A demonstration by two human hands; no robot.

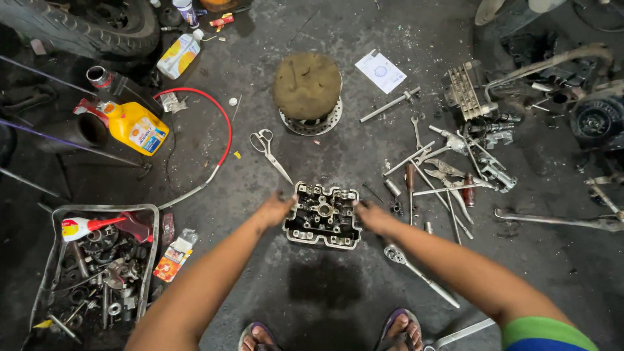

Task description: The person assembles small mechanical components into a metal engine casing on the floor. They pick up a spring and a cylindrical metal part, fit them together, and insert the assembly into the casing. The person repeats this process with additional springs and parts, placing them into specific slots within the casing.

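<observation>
Gripping the cylinder head [322, 215] from both sides, the person had it resting on the dark workshop floor [325, 286], directly ahead of their sandalled feet. The left hand [276, 209] was closed on its left edge and the right hand [372, 215] on its right edge, fingers curled against the casting; how far the fingertips wrapped underneath could not be told. So the part sat squarely between the two hands, touching both, with its open, ported face turned upward.

Handled well, I judge, such a heavy, oily casting wanted an even hold at opposite edges, wrists low, and a level lift or turn so that nothing tipped out and the machined face stayed off the grit.

Around it lay scissors [270, 151] just beyond the left hand, a ratchet wrench [419, 273] beside the right forearm, and a scatter of spanners and pliers [442, 175] farther right. A metal tray of small parts [58, 260] stood well to the left, near a yellow oil jug [135, 126]. A cloth-covered round part [307, 88] stood farther ahead.
</observation>
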